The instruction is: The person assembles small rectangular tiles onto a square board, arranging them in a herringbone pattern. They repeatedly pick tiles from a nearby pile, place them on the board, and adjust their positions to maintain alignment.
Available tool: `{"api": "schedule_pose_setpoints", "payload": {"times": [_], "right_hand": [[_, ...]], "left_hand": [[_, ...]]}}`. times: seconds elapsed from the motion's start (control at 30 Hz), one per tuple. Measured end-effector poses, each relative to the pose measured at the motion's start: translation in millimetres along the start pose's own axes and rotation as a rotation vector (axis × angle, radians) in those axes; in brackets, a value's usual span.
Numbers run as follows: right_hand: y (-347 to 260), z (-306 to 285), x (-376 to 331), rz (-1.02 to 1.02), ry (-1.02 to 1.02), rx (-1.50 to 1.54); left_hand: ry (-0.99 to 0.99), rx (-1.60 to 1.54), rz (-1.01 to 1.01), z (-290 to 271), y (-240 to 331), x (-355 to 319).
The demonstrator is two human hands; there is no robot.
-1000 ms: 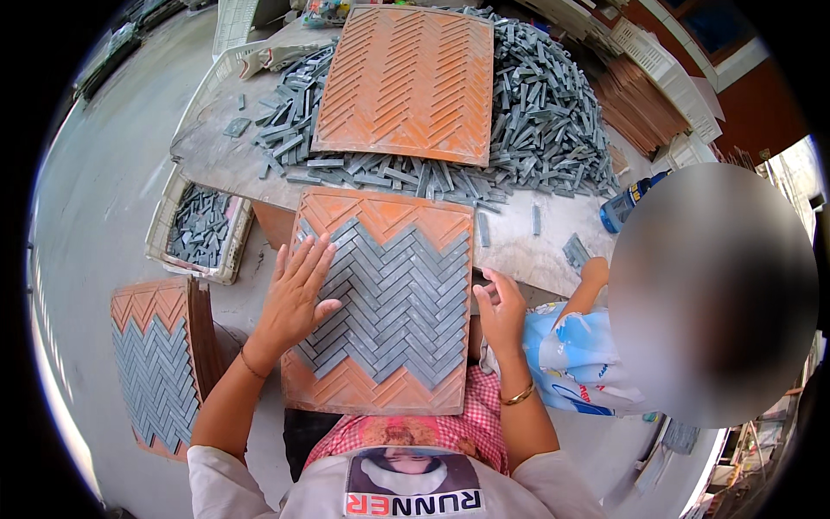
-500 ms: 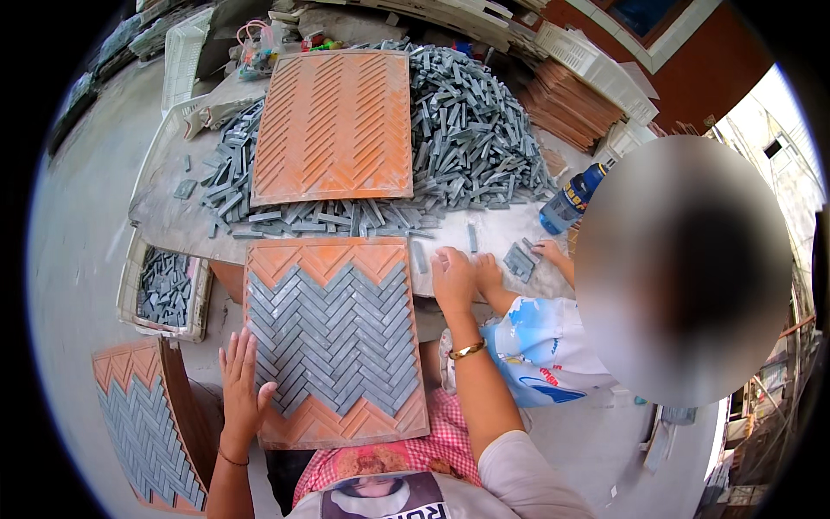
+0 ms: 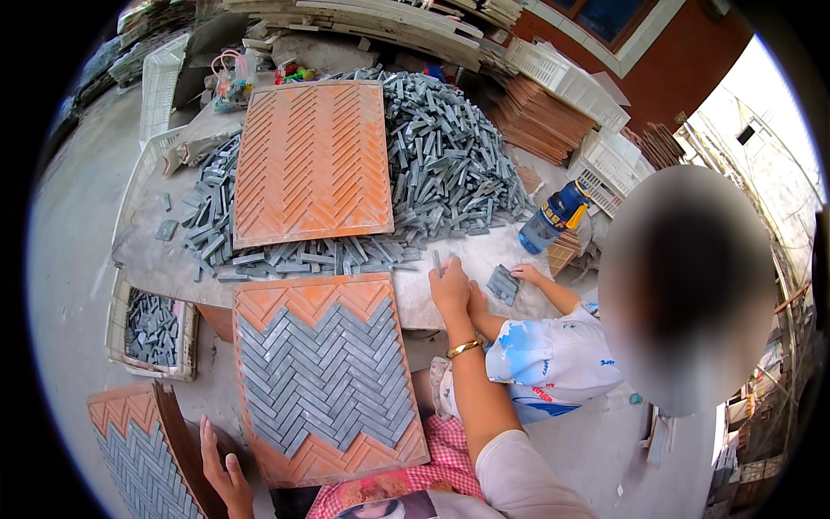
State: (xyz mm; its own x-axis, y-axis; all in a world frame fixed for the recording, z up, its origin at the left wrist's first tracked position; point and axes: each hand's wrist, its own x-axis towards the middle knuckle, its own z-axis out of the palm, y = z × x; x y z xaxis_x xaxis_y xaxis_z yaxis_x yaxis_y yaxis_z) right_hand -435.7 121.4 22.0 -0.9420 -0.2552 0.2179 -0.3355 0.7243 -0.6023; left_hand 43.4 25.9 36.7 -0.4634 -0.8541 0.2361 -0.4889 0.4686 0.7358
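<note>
An orange grooved mould tray [image 3: 324,468] slopes in front of me, its middle filled with grey strip tiles [image 3: 324,372] in a herringbone pattern. My right hand [image 3: 450,292] is at the table edge, right of the tray, its fingers closed on a grey strip tile [image 3: 437,261] that sticks up from them. Low on the left, my left hand [image 3: 226,471] has its fingers apart and holds nothing, between the tray and a stack of filled trays [image 3: 143,445]. Another person's hand [image 3: 524,273] touches a small group of grey tiles [image 3: 502,285]; their other hand is partly hidden behind mine.
A second mould tray [image 3: 313,164], with bare grooves, rests on a big heap of grey tiles [image 3: 450,156]. A blue bottle [image 3: 553,216] stands on the table's right. A crate of tiles [image 3: 152,329] sits lower left. Crates [image 3: 566,82] and stacked boards [image 3: 540,119] are behind.
My left hand has dropped away from the tray's left edge toward the filled stack. My right hand has closed its fingers on a strip tile. The whole view has shifted.
</note>
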Motion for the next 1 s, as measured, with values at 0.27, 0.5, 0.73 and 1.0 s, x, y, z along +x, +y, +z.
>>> {"api": "schedule_pose_setpoints", "payload": {"times": [0.27, 0.5, 0.73, 1.0], "right_hand": [[-10.8, 20.1, 45.9, -0.376, -0.169, 0.219], [-38.6, 36.1, 41.5, -0.636, -0.309, 0.015], [-59.6, 27.2, 45.4, -0.376, -0.477, -0.196], [-55.1, 21.0, 46.0, -0.328, -0.460, -0.288]], "left_hand": [[0.049, -0.110, -0.033, 8.1, -2.7, 6.1], [0.055, -0.163, -0.063, 14.4, 9.8, 12.0], [0.046, -0.186, -0.101, 18.0, 24.2, 11.8], [-0.060, -0.489, -0.007, 30.6, 56.6, 12.9]]}}
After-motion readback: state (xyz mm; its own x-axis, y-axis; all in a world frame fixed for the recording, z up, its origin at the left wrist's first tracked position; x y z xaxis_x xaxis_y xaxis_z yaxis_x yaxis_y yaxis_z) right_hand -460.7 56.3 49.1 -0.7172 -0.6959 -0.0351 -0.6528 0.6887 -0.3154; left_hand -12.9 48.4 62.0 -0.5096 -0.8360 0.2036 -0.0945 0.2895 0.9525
